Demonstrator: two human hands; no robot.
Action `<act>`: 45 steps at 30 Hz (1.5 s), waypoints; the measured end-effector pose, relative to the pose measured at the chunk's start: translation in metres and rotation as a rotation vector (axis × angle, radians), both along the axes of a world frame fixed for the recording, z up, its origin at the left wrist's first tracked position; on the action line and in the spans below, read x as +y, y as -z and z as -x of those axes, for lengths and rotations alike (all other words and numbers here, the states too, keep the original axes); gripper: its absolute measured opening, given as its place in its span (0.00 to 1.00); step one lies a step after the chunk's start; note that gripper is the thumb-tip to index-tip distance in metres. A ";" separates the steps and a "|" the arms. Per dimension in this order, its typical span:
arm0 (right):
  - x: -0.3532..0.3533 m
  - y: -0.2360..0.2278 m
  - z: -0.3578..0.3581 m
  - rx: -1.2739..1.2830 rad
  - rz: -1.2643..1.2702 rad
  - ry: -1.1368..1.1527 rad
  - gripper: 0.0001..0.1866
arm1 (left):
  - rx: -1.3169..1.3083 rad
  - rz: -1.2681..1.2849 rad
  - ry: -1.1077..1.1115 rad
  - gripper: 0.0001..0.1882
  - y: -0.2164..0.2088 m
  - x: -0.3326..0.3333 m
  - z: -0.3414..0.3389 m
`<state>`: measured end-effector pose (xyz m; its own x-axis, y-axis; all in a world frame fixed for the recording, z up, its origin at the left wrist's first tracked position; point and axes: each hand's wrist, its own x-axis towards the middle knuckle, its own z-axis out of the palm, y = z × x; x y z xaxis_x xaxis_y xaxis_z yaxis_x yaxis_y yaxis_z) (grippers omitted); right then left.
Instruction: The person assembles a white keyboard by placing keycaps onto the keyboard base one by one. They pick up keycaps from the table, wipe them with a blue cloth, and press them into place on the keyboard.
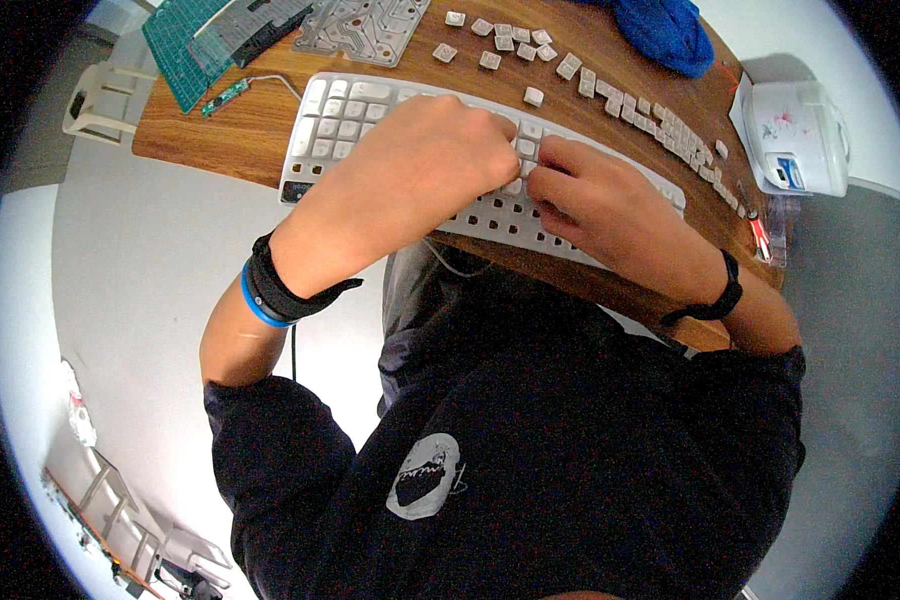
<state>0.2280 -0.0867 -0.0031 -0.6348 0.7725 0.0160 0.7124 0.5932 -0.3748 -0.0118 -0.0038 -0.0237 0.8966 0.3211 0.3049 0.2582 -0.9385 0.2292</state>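
Leaning over the brown wood-grain table [210, 135], I have the long white plastic keyboard [510, 215] lying at my 12 o'clock, small white caps [342, 128] seated on its left part and dark square positions [541, 238] bare along the edge nearest me. My bent left hand [435, 150] lies across it, knuckles up, and my right hand [615, 195] curls in between 3 and 4 o'clock from there. Both sets of fingertips are tucked out of clear sight, so I cannot tell whether either hand pinches a cap or only presses on the board. I'd judge the case stiff and easy to steady, yet light enough to skid under a sideways push; its rim at 9 or 3 o'clock seems the best hold, clear of the bare positions, which look the most delicate. The loose white plastic keycaps [568, 66], strewn from 12 round to 3 o'clock beyond the board, are probably almost weightless, hard and rather slick; I would take one by two opposite side walls, thumb against forefinger, keeping it level, since tilting could strain whatever it sits on
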 end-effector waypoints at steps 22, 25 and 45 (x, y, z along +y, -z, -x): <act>-0.001 -0.009 -0.002 -0.061 0.103 0.091 0.14 | -0.013 0.024 0.007 0.11 0.003 0.001 0.002; 0.001 -0.005 -0.004 -0.027 0.075 0.073 0.13 | -0.006 0.015 0.009 0.11 0.002 0.001 0.003; -0.002 -0.001 -0.005 -0.080 0.040 0.059 0.13 | 0.021 0.031 -0.010 0.09 -0.002 0.000 0.002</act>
<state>0.2326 -0.0886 -0.0022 -0.5860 0.8077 -0.0649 0.7745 0.5348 -0.3377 -0.0140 -0.0042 -0.0218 0.8995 0.3388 0.2757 0.2723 -0.9285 0.2525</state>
